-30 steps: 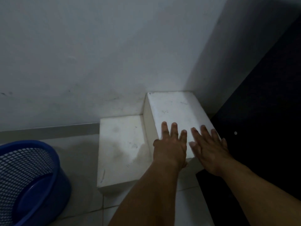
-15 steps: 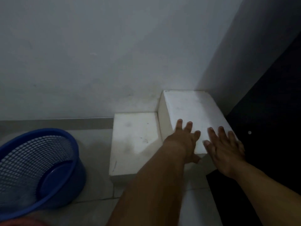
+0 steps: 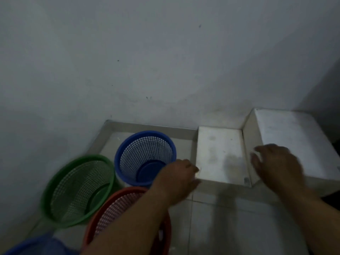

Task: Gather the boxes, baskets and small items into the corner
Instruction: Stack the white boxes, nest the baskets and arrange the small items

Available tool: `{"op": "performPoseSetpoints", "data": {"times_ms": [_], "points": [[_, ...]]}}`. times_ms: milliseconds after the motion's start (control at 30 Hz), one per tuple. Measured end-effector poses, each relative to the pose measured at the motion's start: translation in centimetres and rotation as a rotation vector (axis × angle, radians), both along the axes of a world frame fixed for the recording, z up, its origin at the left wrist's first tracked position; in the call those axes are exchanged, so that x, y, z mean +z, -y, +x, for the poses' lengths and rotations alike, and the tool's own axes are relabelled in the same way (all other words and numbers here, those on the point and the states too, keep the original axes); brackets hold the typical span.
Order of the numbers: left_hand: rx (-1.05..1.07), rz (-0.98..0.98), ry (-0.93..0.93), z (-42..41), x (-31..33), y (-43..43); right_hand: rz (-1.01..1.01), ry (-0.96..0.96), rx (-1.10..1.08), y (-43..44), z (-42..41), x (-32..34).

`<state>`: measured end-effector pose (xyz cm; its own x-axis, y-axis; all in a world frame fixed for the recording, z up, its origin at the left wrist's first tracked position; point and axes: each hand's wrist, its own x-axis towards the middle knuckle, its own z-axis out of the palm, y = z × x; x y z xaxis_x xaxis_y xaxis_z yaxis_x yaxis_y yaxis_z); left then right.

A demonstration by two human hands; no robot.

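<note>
Hovering over white foam boxes (image 3: pixel 219 153) in the corner, blue plastic mesh basket (image 3: pixel 145 157) just beside.
Right hand (image 3: pixel 276 162) grip spread, empty; left hand (image 3: pixel 178 179) grip blurred, cannot tell; a rushed grab may topple the basket.

Take the low white box (image 3: pixel 219 155) as your mark. Behind it the wall (image 3: pixel 165 70) closes off any passage. On its right the tall white box (image 3: pixel 294 142) stands flush against it and rises above its top. To its left the blue basket (image 3: pixel 145 157) leaves only a narrow strip of floor, and your left hand (image 3: pixel 180 179) fills the near end of that strip. Farther left, the green basket (image 3: pixel 77 190) and red basket (image 3: pixel 117 208) crowd against the blue one. In front of the box the floor tiles (image 3: pixel 230 218) are open, as is the box's flat top. Your right hand (image 3: pixel 276 166) hangs over its right edge.
</note>
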<state>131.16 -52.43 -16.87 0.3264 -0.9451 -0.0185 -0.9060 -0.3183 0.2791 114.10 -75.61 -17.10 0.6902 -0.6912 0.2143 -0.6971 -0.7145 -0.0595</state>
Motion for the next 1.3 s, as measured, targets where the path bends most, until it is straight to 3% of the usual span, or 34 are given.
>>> {"op": "performPoseSetpoints", "data": {"times_ms": [100, 200, 300, 467, 667, 733, 1067, 1300], "points": [[0.204, 0.014, 0.086, 5.1, 1.0, -3.8, 0.175, -0.016, 0.25, -7.7, 6.8, 0.4], [0.426, 0.044, 0.114, 9.5, -0.1, -7.0, 0.206, -0.082, 0.386, -13.2, 11.6, -1.0], [0.548, 0.251, 0.09, 12.2, -2.1, -9.7, 0.283, -0.129, 0.457, -16.3, 14.4, -3.7], [0.303, 0.626, 0.269, 14.3, -5.7, -11.9, 0.321, -0.27, 0.597, -17.3, 15.8, -7.9], [0.129, 0.693, 0.479, 14.7, -6.9, -11.5, 0.354, -0.256, 0.595, -18.0, 16.9, -10.1], [0.1, 0.668, 0.504, 14.7, -7.0, -11.5, 0.344, -0.198, 0.563, -18.2, 17.2, -10.8], [0.067, 0.173, 0.529, 15.5, -6.9, -4.9, 0.201, -0.093, 0.418, -10.7, 17.6, -9.0], [0.059, 0.106, 0.433, 15.7, -8.6, 0.8, 0.255, -0.167, 0.309, -5.9, 18.2, -8.3]]}}
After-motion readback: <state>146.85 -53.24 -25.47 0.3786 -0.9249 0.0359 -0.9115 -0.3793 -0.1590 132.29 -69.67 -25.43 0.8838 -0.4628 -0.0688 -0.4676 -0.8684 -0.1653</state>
